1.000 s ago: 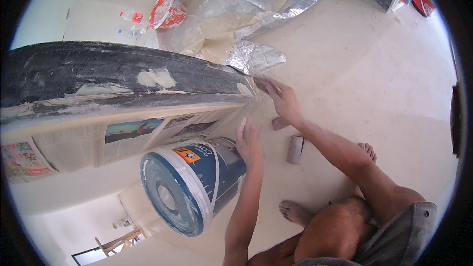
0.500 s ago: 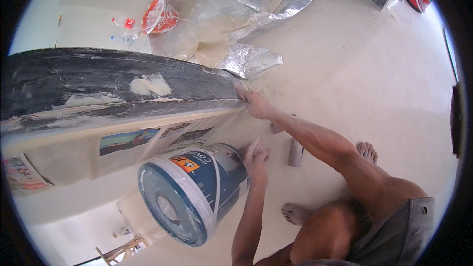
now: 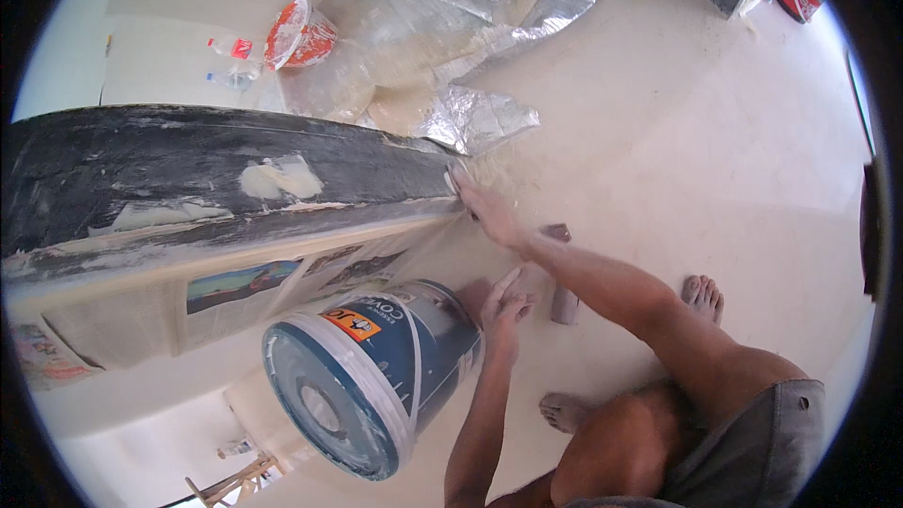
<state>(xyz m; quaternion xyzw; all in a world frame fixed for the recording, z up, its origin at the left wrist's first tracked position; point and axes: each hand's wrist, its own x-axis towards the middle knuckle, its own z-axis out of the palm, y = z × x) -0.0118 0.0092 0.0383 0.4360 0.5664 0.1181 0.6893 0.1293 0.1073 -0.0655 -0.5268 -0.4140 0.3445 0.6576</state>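
My right hand [image 3: 484, 202] is pressed to the end of a long dark post [image 3: 169, 165], which is smeared with pale filler and worn along its edges. Its fingers lie over a thin pale piece at the post's edge, too hidden to name. Beside the large blue paint bucket [image 3: 376, 367], my left hand [image 3: 506, 306] is dusty white, holds nothing, and has its fingers stretched out. Between the left hand and my right forearm, a grey cylindrical piece [image 3: 564, 301] rests on the floor. A small brownish block [image 3: 557, 232] is partly hidden by that forearm.
Crumpled silvery sheeting [image 3: 451, 28] covers the floor beyond the post. Next to it are a red bucket [image 3: 306, 38] splashed white and a plastic bottle [image 3: 230, 47]. Newspaper sheets [image 3: 243, 284] line the post's near side. A wooden stool [image 3: 235, 484] stands at lower left.
My right hand has shifted slightly downward at the post's end, its fingers lying flatter. My left hand has moved a little right, away from the bucket. The view has tilted slightly.
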